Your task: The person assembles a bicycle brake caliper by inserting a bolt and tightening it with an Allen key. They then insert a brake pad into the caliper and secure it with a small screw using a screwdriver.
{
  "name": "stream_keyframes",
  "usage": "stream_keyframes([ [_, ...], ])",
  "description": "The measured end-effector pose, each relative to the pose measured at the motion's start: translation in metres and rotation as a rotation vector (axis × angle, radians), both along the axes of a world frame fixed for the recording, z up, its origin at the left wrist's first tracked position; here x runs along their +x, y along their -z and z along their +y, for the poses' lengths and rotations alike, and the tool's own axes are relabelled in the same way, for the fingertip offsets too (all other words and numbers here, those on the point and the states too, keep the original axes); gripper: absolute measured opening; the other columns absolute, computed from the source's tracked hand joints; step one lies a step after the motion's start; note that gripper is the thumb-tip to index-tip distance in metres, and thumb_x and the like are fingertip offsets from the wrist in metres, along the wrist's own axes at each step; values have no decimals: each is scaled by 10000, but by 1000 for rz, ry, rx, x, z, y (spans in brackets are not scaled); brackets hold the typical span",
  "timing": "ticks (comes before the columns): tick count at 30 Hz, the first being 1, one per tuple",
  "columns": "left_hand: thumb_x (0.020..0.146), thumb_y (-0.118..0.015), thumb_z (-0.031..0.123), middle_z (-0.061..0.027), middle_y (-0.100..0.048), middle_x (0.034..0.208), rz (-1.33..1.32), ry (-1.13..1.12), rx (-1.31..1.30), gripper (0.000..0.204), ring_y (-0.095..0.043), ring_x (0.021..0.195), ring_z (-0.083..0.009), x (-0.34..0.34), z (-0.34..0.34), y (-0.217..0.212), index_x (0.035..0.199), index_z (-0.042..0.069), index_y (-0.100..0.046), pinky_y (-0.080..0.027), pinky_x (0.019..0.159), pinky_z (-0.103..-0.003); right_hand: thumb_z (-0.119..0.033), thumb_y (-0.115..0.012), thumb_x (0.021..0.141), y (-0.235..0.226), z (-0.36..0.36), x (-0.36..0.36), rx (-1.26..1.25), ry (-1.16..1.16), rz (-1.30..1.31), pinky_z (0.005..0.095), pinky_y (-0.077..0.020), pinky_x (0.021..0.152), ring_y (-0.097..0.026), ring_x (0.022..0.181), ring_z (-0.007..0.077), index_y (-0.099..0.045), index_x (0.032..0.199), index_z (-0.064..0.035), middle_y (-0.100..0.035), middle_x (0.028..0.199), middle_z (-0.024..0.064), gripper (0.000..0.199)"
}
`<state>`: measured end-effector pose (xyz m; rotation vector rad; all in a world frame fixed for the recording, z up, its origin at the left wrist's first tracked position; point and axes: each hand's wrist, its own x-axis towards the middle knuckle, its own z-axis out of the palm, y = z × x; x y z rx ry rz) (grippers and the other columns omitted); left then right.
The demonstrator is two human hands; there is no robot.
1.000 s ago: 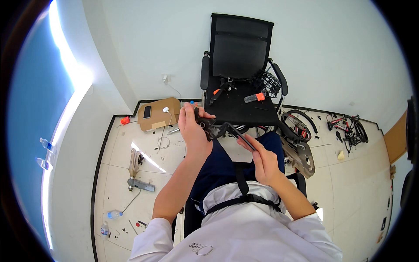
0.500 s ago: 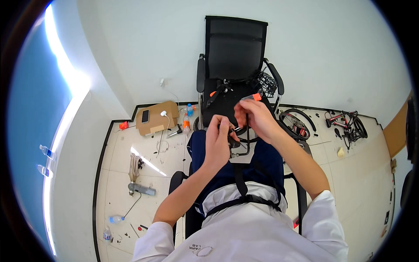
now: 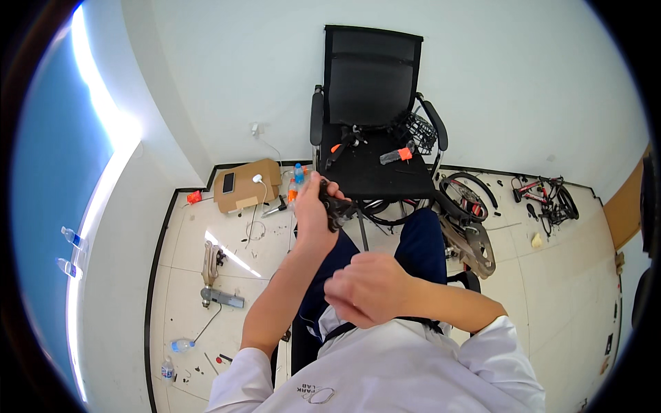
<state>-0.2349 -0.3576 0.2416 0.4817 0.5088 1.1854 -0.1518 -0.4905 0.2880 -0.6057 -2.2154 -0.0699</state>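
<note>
Head view, left to right. Left hand (image 3: 313, 217): fingers closed around a black mechanical part (image 3: 335, 210) above the left thigh; a firm, steady hold probably serves best, with the rod aligned. Part: dark, lumpy, glossy in places, partly covered. Grey rod (image 3: 363, 230): slim, straight, at the part's right. Right hand (image 3: 368, 289): curled, blurred; cannot tell whether it grips the rod.

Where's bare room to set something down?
Bare: the front middle of the black seat, nearer than the orange-tipped item; the floor between the right sleeve and yellowish lump. Crowded: the seat's rear, by the black lattice; left floor, around bottles and forked metal piece.
</note>
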Motion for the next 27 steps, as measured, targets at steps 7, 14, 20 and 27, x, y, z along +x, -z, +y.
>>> stream_keyframes([
  [7, 1027, -426, 300, -9, -503, 742, -200, 198, -83, 254, -514, 642, -138, -16, 6, -1, 864, 112, -475, -484, 675, -327, -40, -662, 688, 8, 5, 31, 214, 67, -34, 405, -488, 756, -602, 940, 296, -591, 955, -7, -591, 1011, 134, 278],
  [14, 1018, -447, 291, -27, -493, 713, 39, 70, 51, 257, -523, 602, -141, 10, -12, 2, 858, 91, -472, -501, 606, -321, -59, -636, 690, -2, -2, 5, 103, -100, -58, 392, -474, 753, -597, 828, 217, -577, 925, -31, -562, 829, 49, 244],
  [20, 1001, -487, 264, -34, -506, 775, 334, 50, 310, 195, -557, 648, -127, 29, -25, 38, 963, 73, -490, -495, 593, -301, -114, -645, 725, -49, 38, -8, -201, 181, -407, 378, -473, 610, -631, 629, 249, -527, 1185, -13, -550, 640, 69, 486],
  [27, 1013, -446, 310, -33, -463, 738, -41, 164, 274, 241, -512, 644, -160, 4, -50, -27, 984, 77, -495, -466, 601, -320, -235, -479, 947, -47, 120, 80, -564, 320, -99, 333, -464, 573, -630, 611, 200, -603, 886, -22, -617, 644, 165, 254],
])
